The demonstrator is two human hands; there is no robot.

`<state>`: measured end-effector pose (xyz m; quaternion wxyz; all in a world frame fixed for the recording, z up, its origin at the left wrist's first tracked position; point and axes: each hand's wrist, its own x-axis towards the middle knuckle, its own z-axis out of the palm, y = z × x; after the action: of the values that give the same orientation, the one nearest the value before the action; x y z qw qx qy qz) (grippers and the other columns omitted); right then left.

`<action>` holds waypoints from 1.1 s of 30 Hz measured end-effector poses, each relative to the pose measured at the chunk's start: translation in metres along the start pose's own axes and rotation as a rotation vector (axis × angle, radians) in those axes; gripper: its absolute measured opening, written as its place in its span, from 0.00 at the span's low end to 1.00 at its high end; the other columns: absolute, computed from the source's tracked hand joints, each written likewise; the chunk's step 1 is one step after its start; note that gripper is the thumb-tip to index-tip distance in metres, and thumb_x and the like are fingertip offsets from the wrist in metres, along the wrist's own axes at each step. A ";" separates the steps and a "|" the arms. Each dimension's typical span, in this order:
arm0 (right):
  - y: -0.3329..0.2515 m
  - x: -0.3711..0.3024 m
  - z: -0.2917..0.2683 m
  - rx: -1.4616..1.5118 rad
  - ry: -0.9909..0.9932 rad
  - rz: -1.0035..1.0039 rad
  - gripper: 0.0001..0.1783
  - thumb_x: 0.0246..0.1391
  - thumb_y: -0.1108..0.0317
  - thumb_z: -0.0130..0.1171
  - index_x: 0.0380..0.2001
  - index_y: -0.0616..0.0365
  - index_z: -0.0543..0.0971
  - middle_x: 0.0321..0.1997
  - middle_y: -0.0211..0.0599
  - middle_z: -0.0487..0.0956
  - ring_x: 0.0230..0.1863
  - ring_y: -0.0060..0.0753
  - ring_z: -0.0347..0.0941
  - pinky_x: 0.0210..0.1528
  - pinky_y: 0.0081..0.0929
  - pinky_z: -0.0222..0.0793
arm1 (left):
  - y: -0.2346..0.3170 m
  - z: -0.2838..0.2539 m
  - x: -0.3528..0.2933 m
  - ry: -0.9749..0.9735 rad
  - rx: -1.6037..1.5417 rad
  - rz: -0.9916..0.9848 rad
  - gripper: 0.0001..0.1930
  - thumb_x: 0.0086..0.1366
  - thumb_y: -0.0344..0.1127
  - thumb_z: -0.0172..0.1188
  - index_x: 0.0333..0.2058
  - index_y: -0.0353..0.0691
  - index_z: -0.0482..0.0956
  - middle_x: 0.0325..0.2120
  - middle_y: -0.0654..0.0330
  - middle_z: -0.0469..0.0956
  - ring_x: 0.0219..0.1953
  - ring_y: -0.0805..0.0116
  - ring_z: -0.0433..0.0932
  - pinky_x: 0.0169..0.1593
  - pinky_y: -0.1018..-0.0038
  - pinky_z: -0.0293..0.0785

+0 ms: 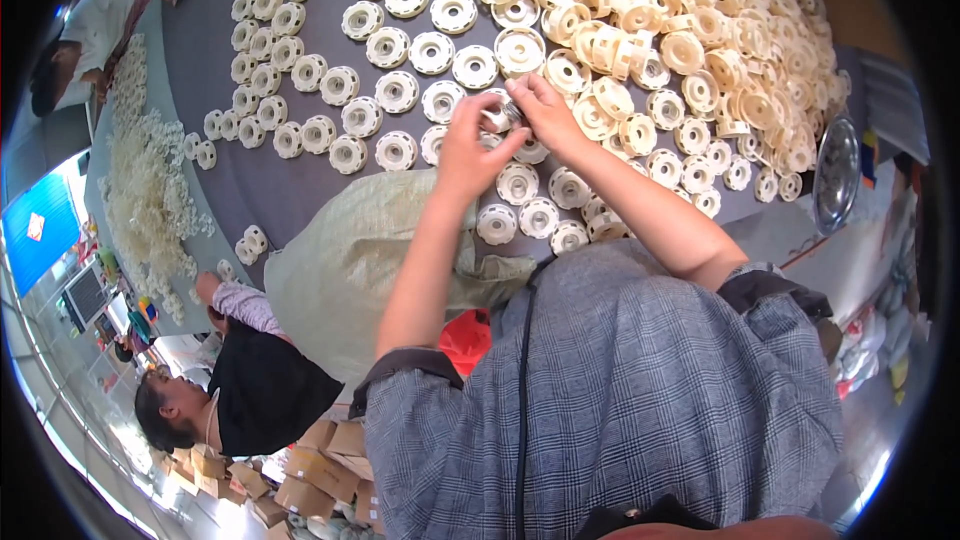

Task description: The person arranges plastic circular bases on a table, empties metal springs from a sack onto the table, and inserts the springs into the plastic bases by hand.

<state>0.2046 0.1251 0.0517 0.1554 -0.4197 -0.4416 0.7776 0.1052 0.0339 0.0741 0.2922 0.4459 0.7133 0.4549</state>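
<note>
Over the near side of the grey table, my two hands meet around one small part. My left hand [472, 147] has its fingers curled round a white plastic wheel [494, 121], mostly hidden by the fingers. Thumb and fingers of my right hand [546, 112] pinch a small dark metal piece [514, 111] at the wheel; its exact shape is too small to tell. White wheels with notched rims and centre holes [397, 91] lie in loose rows to the left and just below my hands. Beyond my right hand, cream plastic rings [640, 5] are heaped high.
A pale woven sack [360, 240] drapes over the table's near edge by my left forearm. A round metal dish [836, 175] stands at the right. To the left, a co-worker [265, 390] and another person [95, 50] sit by a heap of whitish parts [150, 180]. Cardboard boxes [318, 475] lie behind.
</note>
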 end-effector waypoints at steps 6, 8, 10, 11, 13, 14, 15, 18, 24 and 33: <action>0.004 -0.006 -0.004 -0.088 -0.110 -0.020 0.14 0.56 0.57 0.49 0.25 0.56 0.69 0.16 0.22 0.65 0.13 0.12 0.58 0.14 0.12 0.51 | 0.002 0.006 -0.016 0.016 0.336 0.046 0.11 0.55 0.35 0.57 0.32 0.37 0.69 0.26 0.55 0.72 0.27 0.57 0.72 0.31 0.66 0.67; 0.004 -0.012 -0.003 -0.092 -0.093 -0.044 0.14 0.56 0.58 0.50 0.24 0.56 0.69 0.17 0.22 0.66 0.14 0.11 0.57 0.14 0.11 0.51 | 0.007 0.011 -0.022 0.012 0.361 0.050 0.09 0.57 0.36 0.54 0.31 0.37 0.68 0.25 0.55 0.72 0.27 0.54 0.72 0.31 0.63 0.66; 0.005 -0.016 0.000 -0.068 -0.085 -0.063 0.14 0.56 0.58 0.50 0.24 0.56 0.69 0.18 0.22 0.66 0.15 0.11 0.57 0.15 0.11 0.51 | 0.007 0.014 -0.026 0.015 0.366 0.041 0.09 0.57 0.36 0.54 0.30 0.37 0.68 0.24 0.54 0.71 0.27 0.53 0.71 0.30 0.62 0.66; 0.006 -0.018 0.000 -0.045 -0.079 -0.081 0.13 0.56 0.58 0.51 0.24 0.56 0.69 0.18 0.21 0.66 0.15 0.10 0.57 0.15 0.11 0.51 | 0.007 0.016 -0.028 0.018 0.369 0.030 0.09 0.57 0.35 0.54 0.30 0.37 0.67 0.23 0.54 0.71 0.26 0.52 0.71 0.30 0.62 0.65; 0.002 -0.021 -0.004 -0.086 -0.096 -0.107 0.15 0.54 0.57 0.53 0.23 0.58 0.69 0.15 0.23 0.66 0.17 0.12 0.60 0.18 0.14 0.56 | 0.009 0.023 -0.035 0.082 0.306 0.048 0.09 0.59 0.37 0.52 0.26 0.39 0.65 0.18 0.57 0.68 0.20 0.59 0.69 0.23 0.67 0.64; 0.001 -0.022 -0.005 -0.095 -0.096 -0.158 0.15 0.53 0.58 0.53 0.23 0.58 0.70 0.15 0.23 0.66 0.17 0.12 0.59 0.19 0.14 0.55 | 0.011 0.028 -0.040 0.088 -0.269 -0.217 0.10 0.60 0.38 0.50 0.25 0.41 0.64 0.16 0.60 0.66 0.16 0.64 0.66 0.20 0.71 0.60; 0.001 -0.023 -0.006 -0.103 -0.092 -0.209 0.14 0.53 0.59 0.54 0.23 0.59 0.70 0.15 0.23 0.66 0.17 0.12 0.59 0.19 0.14 0.55 | 0.017 0.032 -0.043 0.084 -0.847 -0.476 0.11 0.61 0.40 0.48 0.24 0.42 0.63 0.14 0.63 0.64 0.13 0.70 0.63 0.16 0.75 0.57; 0.000 -0.026 -0.006 -0.164 -0.026 -0.370 0.13 0.53 0.61 0.53 0.23 0.60 0.72 0.16 0.24 0.68 0.18 0.11 0.59 0.19 0.15 0.55 | 0.030 0.038 -0.045 0.100 -1.146 -0.668 0.18 0.64 0.48 0.40 0.19 0.46 0.59 0.10 0.67 0.58 0.09 0.77 0.54 0.14 0.80 0.50; -0.012 -0.036 -0.004 -0.185 -0.008 -0.243 0.12 0.54 0.65 0.52 0.21 0.61 0.73 0.19 0.22 0.71 0.22 0.11 0.60 0.23 0.14 0.57 | 0.039 0.040 -0.050 0.084 -0.844 -0.646 0.19 0.65 0.50 0.38 0.21 0.43 0.60 0.12 0.65 0.61 0.11 0.78 0.58 0.17 0.80 0.56; -0.018 -0.029 0.002 -0.244 -0.032 -0.289 0.17 0.52 0.60 0.54 0.17 0.62 0.75 0.11 0.24 0.66 0.16 0.12 0.57 0.18 0.18 0.53 | 0.041 0.034 -0.048 0.098 -0.784 -0.517 0.17 0.65 0.43 0.37 0.18 0.42 0.59 0.10 0.67 0.57 0.10 0.80 0.55 0.15 0.81 0.52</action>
<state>0.2185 0.1166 0.0824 0.2062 -0.3553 -0.5907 0.6945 0.1690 0.0119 0.0979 0.5081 0.0877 0.5882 0.6230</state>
